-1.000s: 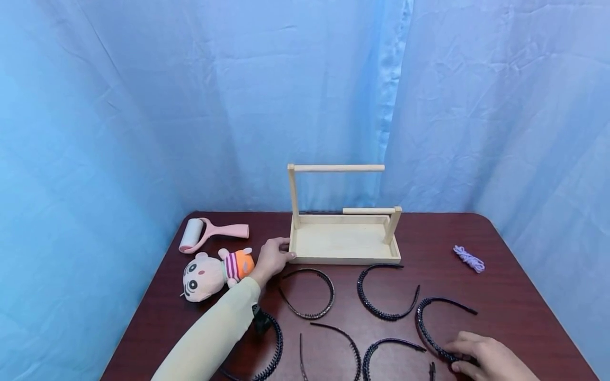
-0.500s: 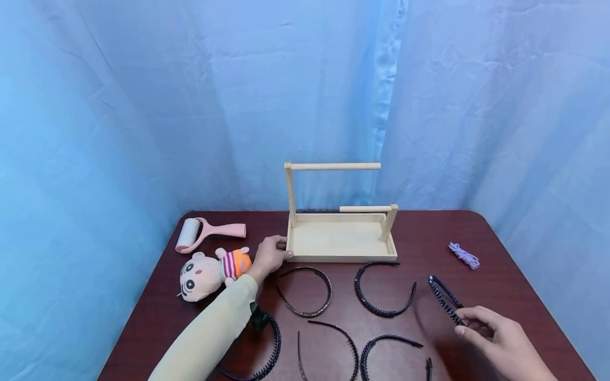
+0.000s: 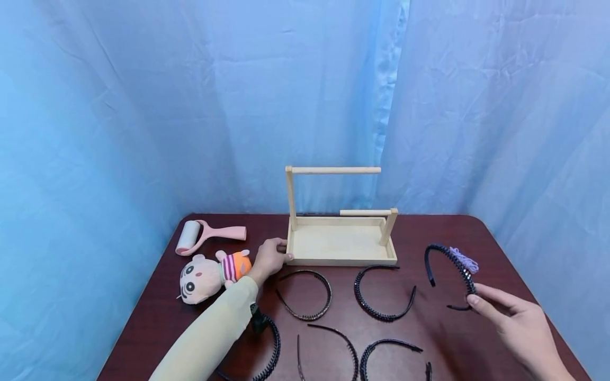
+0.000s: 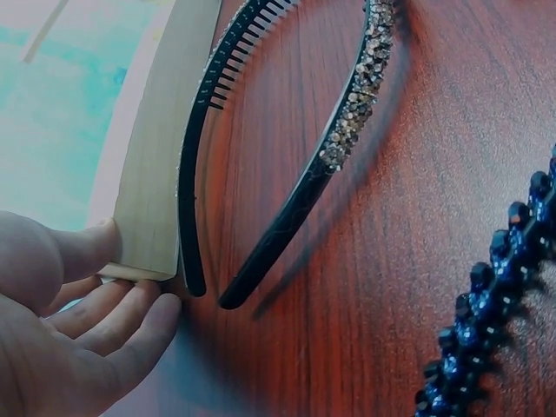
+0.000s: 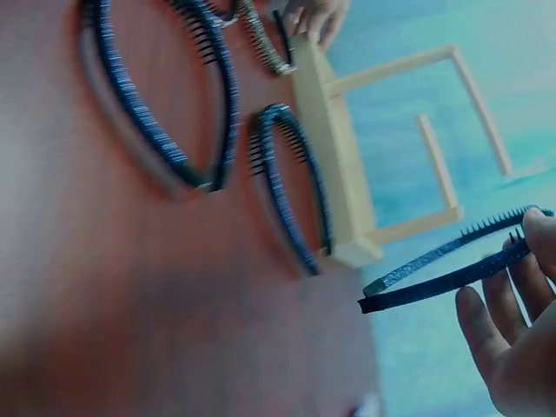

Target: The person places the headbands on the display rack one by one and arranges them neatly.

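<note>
My left hand [image 3: 271, 257] holds the left front corner of a pale wooden tray stand [image 3: 340, 238], its thumb against the front wall in the left wrist view. The stand carries two horizontal bars on posts, one high and one low. My right hand [image 3: 519, 323] pinches a black beaded headband [image 3: 463, 270] between thumb and fingers, lifted off the table at the right. In the right wrist view, the held headband's toothed inner side and its ends [image 5: 434, 285] show. A glittery headband [image 3: 330, 296] and a dark beaded one [image 3: 369, 307] lie in front of the stand.
Nearer on the dark red table [image 3: 400, 286] lie several more headbands, one thin [image 3: 352, 349], one beaded [image 3: 366, 354], one partly under the left sleeve [image 3: 276, 349]. Left sit a plush doll [image 3: 205, 278] and a pink-handled roller [image 3: 229, 232]. A purple cord bundle [image 3: 457, 255] lies behind the held headband.
My right hand has picked the headband up from the table, raised it toward the cord bundle and turned it upright. My left hand has stayed at the stand's corner.
</note>
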